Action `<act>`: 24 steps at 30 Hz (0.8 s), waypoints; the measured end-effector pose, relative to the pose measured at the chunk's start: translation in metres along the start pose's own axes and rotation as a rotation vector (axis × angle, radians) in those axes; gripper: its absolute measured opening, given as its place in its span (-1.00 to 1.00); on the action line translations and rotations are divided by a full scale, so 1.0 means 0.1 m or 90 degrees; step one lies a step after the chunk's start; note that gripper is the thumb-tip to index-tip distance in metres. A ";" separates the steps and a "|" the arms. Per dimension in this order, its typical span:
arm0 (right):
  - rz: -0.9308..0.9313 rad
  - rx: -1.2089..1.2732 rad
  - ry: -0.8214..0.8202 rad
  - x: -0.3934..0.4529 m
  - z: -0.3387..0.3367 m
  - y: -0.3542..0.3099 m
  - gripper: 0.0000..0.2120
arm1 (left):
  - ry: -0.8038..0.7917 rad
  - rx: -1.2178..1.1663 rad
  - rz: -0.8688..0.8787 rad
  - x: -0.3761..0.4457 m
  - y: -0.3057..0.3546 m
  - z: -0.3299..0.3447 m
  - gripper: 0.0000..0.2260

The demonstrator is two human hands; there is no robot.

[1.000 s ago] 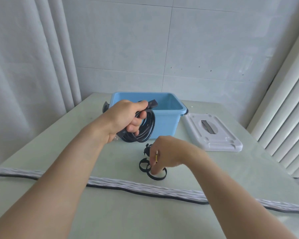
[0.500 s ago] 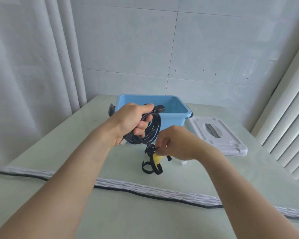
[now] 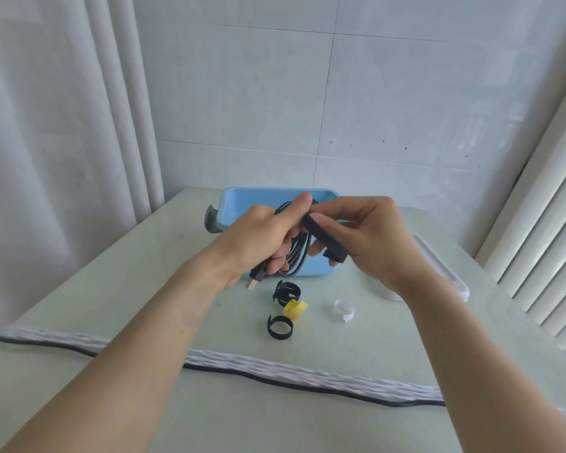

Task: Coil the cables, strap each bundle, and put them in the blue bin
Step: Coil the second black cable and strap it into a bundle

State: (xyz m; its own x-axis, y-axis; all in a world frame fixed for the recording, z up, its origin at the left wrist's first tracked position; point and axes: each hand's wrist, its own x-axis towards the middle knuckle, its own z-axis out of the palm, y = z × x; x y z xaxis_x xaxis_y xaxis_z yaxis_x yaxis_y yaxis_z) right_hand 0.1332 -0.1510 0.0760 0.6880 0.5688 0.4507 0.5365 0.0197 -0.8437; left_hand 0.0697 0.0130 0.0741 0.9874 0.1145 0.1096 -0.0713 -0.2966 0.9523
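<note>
My left hand (image 3: 258, 237) grips a coiled black cable (image 3: 296, 256) in front of the blue bin (image 3: 242, 202); its USB plug (image 3: 252, 282) sticks out below my palm. My right hand (image 3: 370, 237) pinches a black strap (image 3: 327, 238) and holds it against the coil. On the table below lie two black strap loops (image 3: 280, 326) (image 3: 287, 292), a yellow strap (image 3: 295, 309) and a white strap (image 3: 344, 309). Much of the bin is hidden behind my hands.
The bin's white lid (image 3: 438, 269) lies to the right, partly behind my right wrist. A white and black band (image 3: 275, 367) runs across the table near me. Curtains hang left and right; a tiled wall stands behind the table.
My right hand lifted a black strap off the table and brought it up to the coil. My left hand raised the cable slightly. The yellow and white straps now lie uncovered.
</note>
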 end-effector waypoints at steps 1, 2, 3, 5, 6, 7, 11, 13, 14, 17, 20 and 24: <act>-0.001 -0.001 0.010 0.01 0.00 0.01 -0.91 | -0.018 -0.013 -0.006 0.00 0.01 -0.01 -0.44; -0.003 -0.004 0.021 0.01 -0.01 0.02 -0.90 | -0.027 -0.013 -0.006 -0.01 0.01 -0.01 -0.44; -0.002 -0.004 0.030 0.02 -0.02 0.02 -0.90 | -0.031 -0.007 0.001 -0.02 0.01 0.00 -0.47; 0.006 0.014 0.044 0.02 -0.03 0.03 -0.88 | -0.018 -0.007 0.018 -0.05 0.01 0.02 -0.55; 0.012 0.028 0.049 0.02 -0.03 0.03 -0.87 | -0.011 -0.012 0.022 -0.05 0.01 0.02 -0.57; 0.021 0.046 0.051 0.02 -0.03 0.02 -0.87 | -0.006 -0.015 0.027 -0.05 0.01 0.02 -0.59; 0.090 0.165 0.070 0.03 0.03 -0.02 -0.91 | 0.006 -0.004 0.047 -0.02 -0.01 0.02 -0.63; 0.126 0.218 0.075 0.03 0.06 -0.02 -0.88 | 0.011 0.010 0.052 -0.03 -0.02 0.02 -0.61; 0.138 0.231 0.075 0.03 0.07 -0.01 -0.87 | 0.012 0.019 0.052 -0.02 -0.02 0.02 -0.60; 0.176 0.197 0.040 0.04 0.00 0.01 -0.85 | 0.031 0.038 0.032 -0.01 -0.04 -0.02 -0.61; 0.276 0.016 -0.020 0.03 -0.12 0.09 -0.88 | 0.084 0.029 0.006 0.01 -0.07 -0.09 -0.61; 0.354 -0.497 -0.213 -0.01 -0.06 0.38 -0.92 | 0.136 -0.010 -0.007 0.01 -0.06 -0.13 -0.53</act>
State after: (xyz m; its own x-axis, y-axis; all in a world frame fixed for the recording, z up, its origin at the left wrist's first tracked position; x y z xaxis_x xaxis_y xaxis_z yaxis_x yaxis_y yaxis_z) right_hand 0.1553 -0.1555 0.0455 0.8295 0.5370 -0.1535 0.4335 -0.7923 -0.4293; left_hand 0.0696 0.0275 0.0722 0.9359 0.3159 0.1557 -0.0650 -0.2798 0.9579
